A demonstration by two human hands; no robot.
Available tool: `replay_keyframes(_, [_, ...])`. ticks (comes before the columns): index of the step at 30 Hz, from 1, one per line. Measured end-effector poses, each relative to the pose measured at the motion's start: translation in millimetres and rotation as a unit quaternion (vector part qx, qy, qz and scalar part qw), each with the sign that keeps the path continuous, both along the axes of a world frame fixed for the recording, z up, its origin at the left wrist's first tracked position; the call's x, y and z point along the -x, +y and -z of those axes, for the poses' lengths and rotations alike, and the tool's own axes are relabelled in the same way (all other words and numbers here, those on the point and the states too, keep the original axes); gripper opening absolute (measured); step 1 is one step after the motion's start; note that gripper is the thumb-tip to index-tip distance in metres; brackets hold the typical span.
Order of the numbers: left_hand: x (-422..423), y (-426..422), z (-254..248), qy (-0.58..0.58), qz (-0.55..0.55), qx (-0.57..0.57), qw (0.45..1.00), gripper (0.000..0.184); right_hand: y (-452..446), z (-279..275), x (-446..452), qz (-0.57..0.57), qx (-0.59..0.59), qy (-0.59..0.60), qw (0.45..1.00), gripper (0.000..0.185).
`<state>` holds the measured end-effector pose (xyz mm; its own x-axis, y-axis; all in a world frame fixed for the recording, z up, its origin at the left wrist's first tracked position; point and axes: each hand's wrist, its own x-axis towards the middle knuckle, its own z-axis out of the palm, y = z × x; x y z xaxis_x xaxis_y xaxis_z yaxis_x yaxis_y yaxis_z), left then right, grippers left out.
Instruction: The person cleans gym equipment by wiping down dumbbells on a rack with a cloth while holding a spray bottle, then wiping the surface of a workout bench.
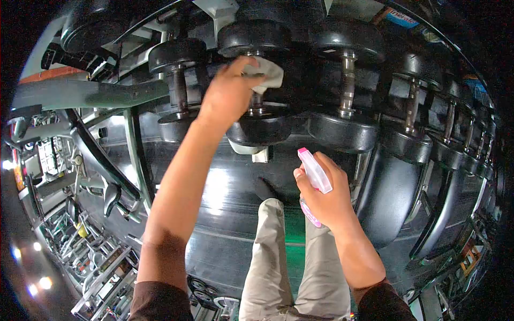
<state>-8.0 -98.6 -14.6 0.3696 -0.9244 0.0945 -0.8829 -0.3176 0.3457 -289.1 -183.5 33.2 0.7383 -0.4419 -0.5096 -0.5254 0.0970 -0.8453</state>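
My left hand (230,93) is closed on a pale grey cloth (271,75), which lies against the handle of a black dumbbell (254,37) on the rack. The cloth and fingers hide most of that handle. Lower and to the right, my right hand (329,190) grips a spray bottle (316,171) with a white and pink trigger head. Its nozzle points up toward the rack, and the palm covers much of the bottle. Just above this hand sits another black dumbbell (342,128) with a bare metal handle.
Several more dumbbells run off to the right, including one nearby (409,107), and one stands to the left (179,91). A padded bench (388,192) is at lower right. Gym machine frames (101,155) fill the left side. My legs (270,257) are below, on dark flooring.
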Motion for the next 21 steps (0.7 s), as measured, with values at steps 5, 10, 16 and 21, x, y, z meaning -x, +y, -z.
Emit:
replay_keyframes(5, [6.7,1.2,7.0,0.009,-0.001,0.004,1.0,0.051,6.2,5.4,4.0,0.036,0.0,-0.007,0.999,0.026])
replay_keyframes(10, [4.7,10.8,-0.7,0.103,0.074,-0.051,0.991,0.044,2.9,4.9,3.6,0.009,0.015,-0.01,1.0,0.024])
replay_keyframes(16, [18.6,29.6,0.5,0.185,0.02,0.008,0.983,0.034,-3.3,-2.3,-2.4,-0.001,0.016,-0.001,1.0,0.023])
replay_keyframes(21, [21.4,60.3,15.9,0.357,-0.268,0.211,0.87,0.029,-3.4,-0.4,-0.5,0.038,-0.006,-0.021,0.999,0.026])
